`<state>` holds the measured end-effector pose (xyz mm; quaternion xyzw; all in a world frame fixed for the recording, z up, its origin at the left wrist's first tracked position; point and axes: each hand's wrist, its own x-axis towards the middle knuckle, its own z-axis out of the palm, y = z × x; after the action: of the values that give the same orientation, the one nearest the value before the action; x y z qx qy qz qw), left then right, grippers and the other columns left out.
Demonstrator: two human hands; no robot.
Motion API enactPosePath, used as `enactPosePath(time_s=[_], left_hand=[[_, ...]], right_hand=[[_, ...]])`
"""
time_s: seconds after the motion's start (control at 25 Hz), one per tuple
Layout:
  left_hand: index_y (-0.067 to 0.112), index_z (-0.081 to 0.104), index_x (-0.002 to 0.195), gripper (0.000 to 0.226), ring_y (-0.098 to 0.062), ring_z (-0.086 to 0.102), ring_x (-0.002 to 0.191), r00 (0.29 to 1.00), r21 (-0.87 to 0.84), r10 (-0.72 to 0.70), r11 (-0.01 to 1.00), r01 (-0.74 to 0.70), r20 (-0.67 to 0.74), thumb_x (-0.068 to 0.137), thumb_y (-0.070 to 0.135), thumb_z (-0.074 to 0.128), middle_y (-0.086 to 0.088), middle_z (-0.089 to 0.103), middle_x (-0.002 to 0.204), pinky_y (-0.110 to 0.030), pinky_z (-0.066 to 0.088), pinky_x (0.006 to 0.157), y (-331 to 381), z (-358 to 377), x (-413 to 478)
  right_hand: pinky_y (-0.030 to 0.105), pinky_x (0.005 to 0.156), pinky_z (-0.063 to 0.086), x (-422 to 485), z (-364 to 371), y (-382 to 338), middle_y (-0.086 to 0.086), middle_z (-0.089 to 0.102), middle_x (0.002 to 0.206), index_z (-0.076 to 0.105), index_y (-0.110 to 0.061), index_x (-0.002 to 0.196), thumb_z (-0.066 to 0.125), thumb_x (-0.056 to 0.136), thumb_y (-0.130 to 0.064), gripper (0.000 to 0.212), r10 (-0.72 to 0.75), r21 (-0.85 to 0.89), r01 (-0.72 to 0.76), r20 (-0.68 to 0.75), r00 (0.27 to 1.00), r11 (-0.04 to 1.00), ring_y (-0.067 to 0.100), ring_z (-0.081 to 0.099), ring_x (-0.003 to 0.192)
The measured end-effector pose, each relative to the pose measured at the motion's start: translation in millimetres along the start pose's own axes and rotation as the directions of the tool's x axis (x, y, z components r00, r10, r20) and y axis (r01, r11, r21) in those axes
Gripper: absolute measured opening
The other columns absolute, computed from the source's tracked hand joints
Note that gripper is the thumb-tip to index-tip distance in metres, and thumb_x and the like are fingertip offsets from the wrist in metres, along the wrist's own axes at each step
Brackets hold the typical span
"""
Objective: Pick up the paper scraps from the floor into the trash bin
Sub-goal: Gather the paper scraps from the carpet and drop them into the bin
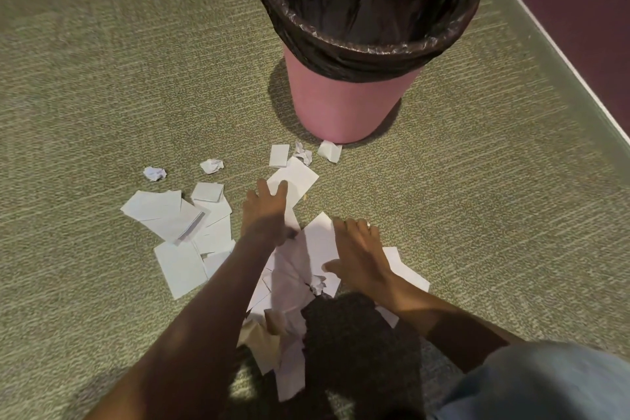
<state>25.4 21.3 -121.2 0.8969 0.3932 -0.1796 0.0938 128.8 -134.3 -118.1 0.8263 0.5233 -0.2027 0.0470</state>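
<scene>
Head view looked down on a green carpeted floor (102,95) where white paper scraps (184,225) lay scattered in front of a pink trash bin (344,106) lined with a black bag (368,3). The bin stood upright near the top of the frame, its mouth open toward the camera. The left hand (266,211) reached forward with fingers spread wide, palm down, fingertips resting on a flat rectangular sheet (296,181) whose long axis ran diagonally, pointing up and right toward the bin. The right hand (361,256) was also open and spread, pressed flat on a larger heap of sheets (300,276) between the two arms (neither hand appeared to grip anything, though the palms hid what lay beneath). A fan of overlapping sheets sat to the left, their long edges running roughly left to right. Two crumpled balls (155,173) lay apart beyond that fan, and a small folded piece (330,150) touched the bin's base. A pale blue sleeve (545,382) filled the lower right corner.
</scene>
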Motion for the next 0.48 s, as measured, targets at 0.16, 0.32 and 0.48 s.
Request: enactPosePath(time_s=[0.16,0.32,0.48], left_hand=[[0.019,0.025,0.143,0.107,-0.039,0.045,0.114,0.995,-0.196,-0.074,0.977,0.086,0.065,0.061,0.040,0.089,-0.020,0.034,0.131,-0.049,0.043,0.095,-0.2,-7.1,9.7],[0.021,0.017,0.148,0.115,-0.040,0.035,0.127,0.994,-0.183,-0.088,0.978,0.098,0.063,0.060,0.047,0.087,-0.020,0.027,0.140,-0.050,0.036,0.103,-1.9,-9.1,16.3],[0.021,0.021,0.146,0.104,-0.039,0.037,0.123,0.996,-0.161,-0.062,0.984,0.072,0.068,0.067,0.043,0.084,-0.019,0.032,0.137,-0.049,0.037,0.101,1.3,-9.8,18.1]], right_hand=[[0.045,0.092,0.039,6.9,-3.5,3.9,0.011,0.052,0.120,0.048,-0.010,0.123,0.077,0.071,-0.051,0.073,-0.003,0.081,0.001,0.025,1.000,0.997,0.031,0.048,0.108],[0.045,0.087,0.039,7.4,-6.5,4.9,0.009,0.051,0.117,0.048,-0.012,0.119,0.080,0.067,-0.052,0.072,-0.034,0.020,0.034,-0.001,0.999,0.999,0.030,0.048,0.104],[0.048,0.090,0.038,10.2,-10.3,6.4,0.007,0.059,0.117,0.042,-0.014,0.123,0.076,0.076,-0.041,0.063,-0.053,0.051,0.050,0.044,0.998,0.997,0.031,0.055,0.106]])
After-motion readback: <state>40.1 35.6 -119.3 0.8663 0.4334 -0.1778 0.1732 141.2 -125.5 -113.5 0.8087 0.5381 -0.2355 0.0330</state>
